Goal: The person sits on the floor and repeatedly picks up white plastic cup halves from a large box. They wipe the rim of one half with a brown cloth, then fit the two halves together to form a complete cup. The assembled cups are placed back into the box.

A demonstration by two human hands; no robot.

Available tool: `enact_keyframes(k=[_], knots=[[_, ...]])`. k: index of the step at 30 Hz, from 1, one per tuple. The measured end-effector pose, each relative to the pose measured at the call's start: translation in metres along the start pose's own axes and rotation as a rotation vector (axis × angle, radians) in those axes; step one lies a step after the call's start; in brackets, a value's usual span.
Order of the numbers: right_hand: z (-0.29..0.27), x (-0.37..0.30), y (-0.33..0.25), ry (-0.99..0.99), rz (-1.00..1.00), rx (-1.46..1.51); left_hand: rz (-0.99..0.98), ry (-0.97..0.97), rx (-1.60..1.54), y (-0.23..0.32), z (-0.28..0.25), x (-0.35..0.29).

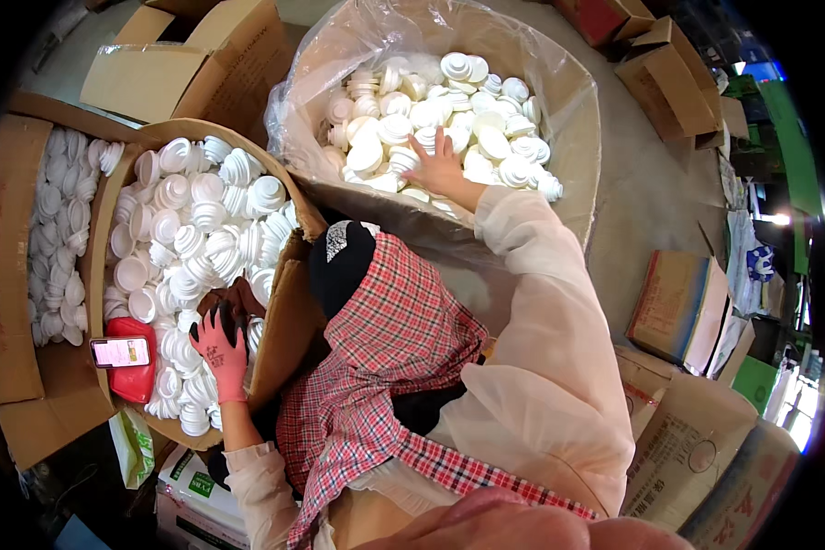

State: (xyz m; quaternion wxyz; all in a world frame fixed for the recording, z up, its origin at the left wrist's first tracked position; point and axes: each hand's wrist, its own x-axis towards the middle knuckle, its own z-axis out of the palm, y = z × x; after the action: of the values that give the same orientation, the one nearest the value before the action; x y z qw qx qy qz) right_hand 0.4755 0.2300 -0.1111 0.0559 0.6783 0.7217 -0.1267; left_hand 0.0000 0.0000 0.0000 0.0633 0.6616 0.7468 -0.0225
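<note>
Checked cloth (422,298) sits nearest the head camera. White pieces (493,144) lie under the right hand (442,168), spread wide inside the lined box's (573,137) near edge; the left hand (222,356), grip unclear, meets brown cloth (240,297) by the carton's (293,307) right edge.

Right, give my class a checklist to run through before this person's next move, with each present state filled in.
1. Right hand free: ok; its fingers are spread over white pieces, with no grip visible.
2. Left hand free: cannot tell; its fingers are by a brown, cloth-like item and their undersides are hidden.
3. Both hands gloved: not ok; only the left wears a glove, pink with dark fingertips.
4. Phone apart from the left hand: ok; it sits against a red object to the hand's left.
5. Lined box open on top: ok; its contents show.
</note>
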Motion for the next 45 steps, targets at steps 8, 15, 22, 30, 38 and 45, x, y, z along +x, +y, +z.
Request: enact_keyframes(k=[8, 15, 22, 30, 38, 45], knots=[[0.0, 0.067, -0.052, 0.091, 0.023, 0.185, -0.003, 0.06, -0.009, 0.013, -0.005, -0.007], [0.009, 0.155, -0.074, 0.346, 0.049, 0.282, 0.006, 0.078, -0.035, 0.017, -0.014, -0.001], [-0.033, 0.243, -0.046, 0.193, 0.168, 0.095, -0.092, 0.014, -0.043, 0.017, -0.01, -0.007], [-0.003, 0.071, 0.066, 0.234, -0.144, -0.108, -0.097, 0.007, -0.009, 0.007, 0.006, -0.016], [-0.014, 0.071, 0.203, 0.194, -0.072, -0.406, -0.125, 0.01, 0.011, 0.003, 0.005, -0.018], [-0.001, 0.132, 0.21, 0.195, 0.092, -0.261, -0.1, 0.02, 0.008, 0.003, 0.001, -0.006]])
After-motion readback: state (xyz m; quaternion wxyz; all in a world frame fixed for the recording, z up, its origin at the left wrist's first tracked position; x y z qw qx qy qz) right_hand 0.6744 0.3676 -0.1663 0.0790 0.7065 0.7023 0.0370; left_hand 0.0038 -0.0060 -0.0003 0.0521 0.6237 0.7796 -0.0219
